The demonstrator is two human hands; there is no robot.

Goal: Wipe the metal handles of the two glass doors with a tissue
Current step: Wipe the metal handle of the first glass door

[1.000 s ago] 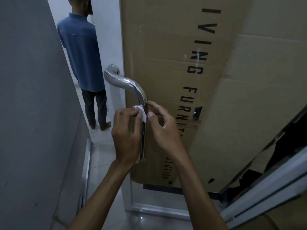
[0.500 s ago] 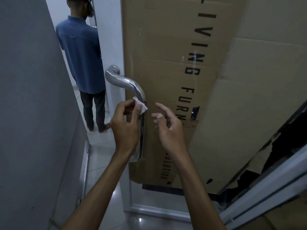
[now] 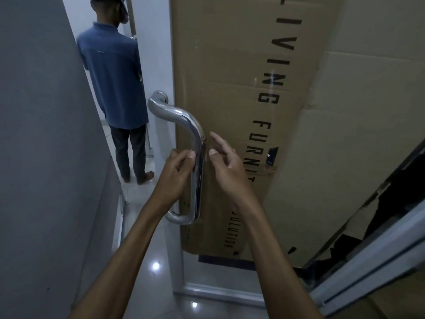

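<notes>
A curved chrome handle (image 3: 197, 134) is mounted on the glass door (image 3: 218, 292) in front of me. My left hand (image 3: 176, 178) is at the left of the upright bar, with fingers and thumb curled and pinching at the bar. The tissue is almost wholly hidden; only a pale sliver (image 3: 207, 156) shows just right of the bar. My right hand (image 3: 226, 168) hovers to the right of the bar, fingers loosely spread, holding nothing and a little apart from the metal.
Brown printed cardboard (image 3: 241, 65) stands behind the glass. A grey wall (image 3: 46, 134) closes in on the left. A person in a blue shirt (image 3: 112, 77) stands in the narrow passage beyond. Another framed panel (image 3: 368, 272) leans at the right.
My right hand let go of the tissue and drew back from the bar. My left hand carried the tissue in against the bar, where it is now mostly hidden.
</notes>
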